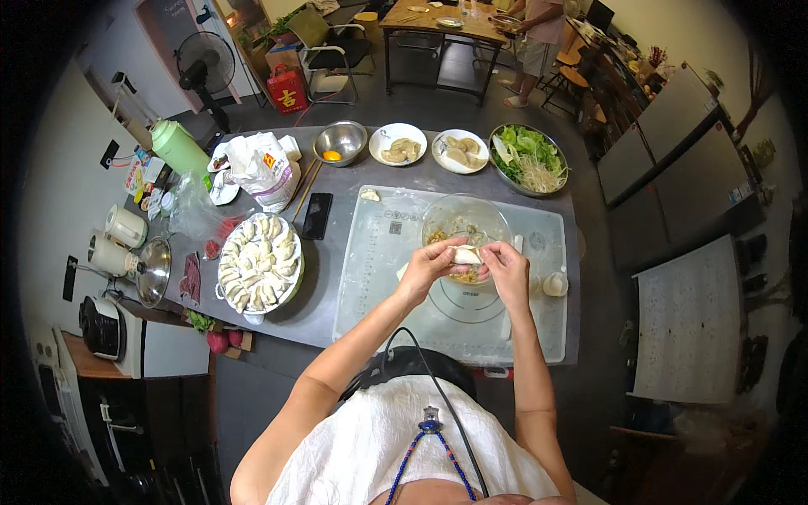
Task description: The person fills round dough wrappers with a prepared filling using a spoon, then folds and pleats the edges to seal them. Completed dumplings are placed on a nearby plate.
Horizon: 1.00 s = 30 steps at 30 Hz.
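Note:
Between both hands, a folded dumpling [467, 255] is held over the near side of a clear bowl [465, 214] with some filling in it. The fingers of my left hand [432, 262] pinch its left end, and my right hand [506, 264] grips the right end. Under the bowl lies a translucent pastry mat [385, 297] with printed markings. One dumpling [369, 195] rests at the mat's far left corner. Many dumplings fill a round plate [299, 278] to the left. A white stick-like tool [506, 325], partly hidden by my right hand, lies on the mat.
A black phone [317, 216], a flour bag [262, 170] and a green jug [178, 146] stand or lie leftward. Along the far edge are a metal bowl [341, 144] with egg yolk, two plates with dumplings and a bowl of greens [529, 158]. Another person [540, 38] stands at a farther table.

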{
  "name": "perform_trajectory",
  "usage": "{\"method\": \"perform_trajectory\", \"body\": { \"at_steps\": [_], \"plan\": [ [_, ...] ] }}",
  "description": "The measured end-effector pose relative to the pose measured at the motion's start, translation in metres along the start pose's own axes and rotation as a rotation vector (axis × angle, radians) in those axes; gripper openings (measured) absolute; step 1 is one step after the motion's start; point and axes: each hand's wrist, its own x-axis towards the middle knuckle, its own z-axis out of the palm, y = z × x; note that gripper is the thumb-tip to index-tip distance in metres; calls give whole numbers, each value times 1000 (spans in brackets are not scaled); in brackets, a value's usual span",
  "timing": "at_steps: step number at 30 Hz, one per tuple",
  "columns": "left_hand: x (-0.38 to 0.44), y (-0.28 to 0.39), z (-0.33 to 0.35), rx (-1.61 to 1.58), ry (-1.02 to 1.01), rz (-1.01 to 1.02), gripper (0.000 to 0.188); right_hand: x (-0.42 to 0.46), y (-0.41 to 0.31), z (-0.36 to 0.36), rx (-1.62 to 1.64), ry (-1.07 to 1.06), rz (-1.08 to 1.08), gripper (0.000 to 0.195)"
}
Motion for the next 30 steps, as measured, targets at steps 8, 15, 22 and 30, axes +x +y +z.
{"method": "perform_trajectory", "body": {
  "at_steps": [8, 15, 22, 30],
  "plan": [
    [-33, 4, -7, 36, -17, -24, 38, -39, -7, 23, -51, 86, 15, 13],
    [-58, 0, -10, 87, 51, 8, 32, -70, -13, 50, -216, 192, -217, 6],
    [-71, -1, -2, 116, 23, 107, 30, -93, -24, 65, -465, 216, -430, 7],
    [-80, -10, -1, 207, -21, 165, 30, -98, -16, 64, -671, 256, -534, 11]
  ]
}}
